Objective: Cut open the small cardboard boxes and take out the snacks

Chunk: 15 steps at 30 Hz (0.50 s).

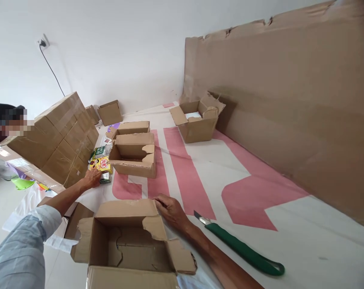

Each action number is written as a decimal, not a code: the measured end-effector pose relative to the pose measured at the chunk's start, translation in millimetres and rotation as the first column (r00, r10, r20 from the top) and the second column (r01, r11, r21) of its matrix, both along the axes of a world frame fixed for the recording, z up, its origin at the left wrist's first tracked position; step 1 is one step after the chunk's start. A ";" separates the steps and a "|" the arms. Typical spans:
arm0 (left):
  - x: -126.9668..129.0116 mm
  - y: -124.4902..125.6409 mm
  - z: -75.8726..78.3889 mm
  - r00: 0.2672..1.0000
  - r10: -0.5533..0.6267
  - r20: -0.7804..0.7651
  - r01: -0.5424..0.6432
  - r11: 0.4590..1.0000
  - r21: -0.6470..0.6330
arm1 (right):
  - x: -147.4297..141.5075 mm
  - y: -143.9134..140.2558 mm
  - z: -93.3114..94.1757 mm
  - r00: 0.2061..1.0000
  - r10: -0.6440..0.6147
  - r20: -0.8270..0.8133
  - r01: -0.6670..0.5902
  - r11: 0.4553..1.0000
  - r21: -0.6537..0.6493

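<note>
Head cam: pink-white sheet (230, 168), cardboard (290, 100) vs wall, prob. floor.

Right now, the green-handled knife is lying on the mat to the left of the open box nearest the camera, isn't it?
Not quite: the head view shows the green-handled knife lying on the mat to the right of the open box, beyond the right hand resting on its flap.

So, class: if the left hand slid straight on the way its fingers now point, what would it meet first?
The left hand already touches the yellow snack packet; straight beyond that, probably the green packet, though depth is unclear.
</note>
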<state>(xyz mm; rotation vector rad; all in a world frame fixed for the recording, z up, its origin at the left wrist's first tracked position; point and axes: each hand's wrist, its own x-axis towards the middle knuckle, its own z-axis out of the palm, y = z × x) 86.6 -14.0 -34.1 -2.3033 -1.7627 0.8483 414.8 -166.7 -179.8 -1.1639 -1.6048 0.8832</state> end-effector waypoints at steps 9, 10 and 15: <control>7.2 -4.9 -13.3 0.999 0.005 -0.046 -0.003 1.000 0.026 | -0.2 -0.1 -2.5 0.999 0.009 0.048 -0.010 1.000 0.021; 7.6 -4.9 -14.1 0.999 0.000 -0.047 0.001 1.000 0.028 | -0.4 -0.3 -3.0 0.999 0.010 0.045 -0.011 1.000 0.018; 8.7 -2.5 -16.2 0.998 -0.023 -0.054 0.025 0.999 0.035 | -0.4 -1.6 -8.4 0.999 0.012 0.034 -0.013 1.000 0.014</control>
